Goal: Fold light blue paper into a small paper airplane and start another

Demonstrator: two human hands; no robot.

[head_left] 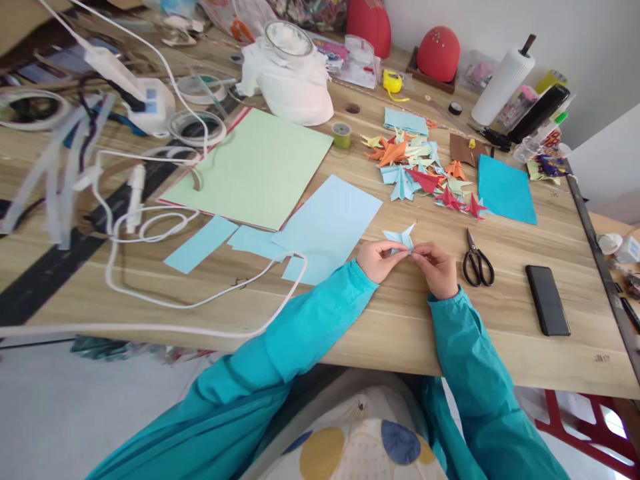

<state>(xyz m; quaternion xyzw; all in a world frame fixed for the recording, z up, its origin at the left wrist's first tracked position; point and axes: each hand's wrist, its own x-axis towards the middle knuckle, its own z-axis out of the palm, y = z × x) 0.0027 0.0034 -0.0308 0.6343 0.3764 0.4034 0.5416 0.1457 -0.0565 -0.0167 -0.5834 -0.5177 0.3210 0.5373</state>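
Note:
A small folded light blue paper piece is pinched between both hands near the table's front edge. My left hand is closed on its lower left side. My right hand is closed on its lower right side, the fingertips of the two hands almost touching. Pointed wings of the paper stick up beyond the fingers. Behind it lies a pile of folded paper shapes in orange, red, yellow and blue. Light blue sheets lie left of my left hand, and black scissors rest right of my right hand.
A black phone lies at the right. Green paper and a looping white cable are at the left. Bright blue paper, a thread spool, a yellow tape measure and a white wrapped object sit farther back.

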